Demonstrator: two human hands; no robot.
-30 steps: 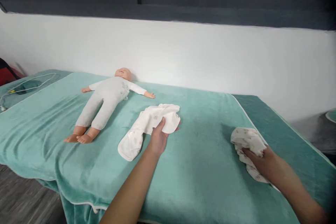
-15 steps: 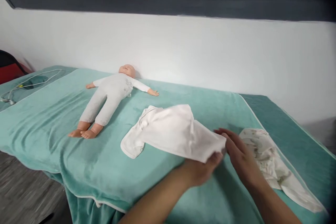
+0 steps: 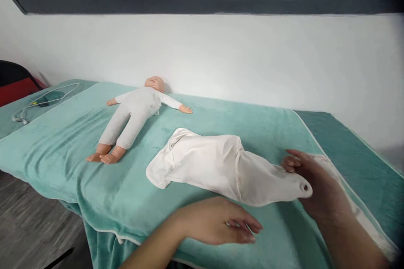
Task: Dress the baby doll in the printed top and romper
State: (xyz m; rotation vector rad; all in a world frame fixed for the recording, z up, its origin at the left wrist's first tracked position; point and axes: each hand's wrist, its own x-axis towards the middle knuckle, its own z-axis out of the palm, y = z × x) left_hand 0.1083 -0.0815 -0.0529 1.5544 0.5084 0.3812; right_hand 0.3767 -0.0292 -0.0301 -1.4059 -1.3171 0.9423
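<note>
White garment now stretched flat on the blanket (previously bunched); right hand pinches its end — left hand released, fingers open.

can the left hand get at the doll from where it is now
Probably yes, with a long stretch. The left hand lies flat on the blanket near the front edge, holding nothing. The doll lies far back by the wall, and only bare blanket lies between; the white garment sits to the right of that path.
</note>
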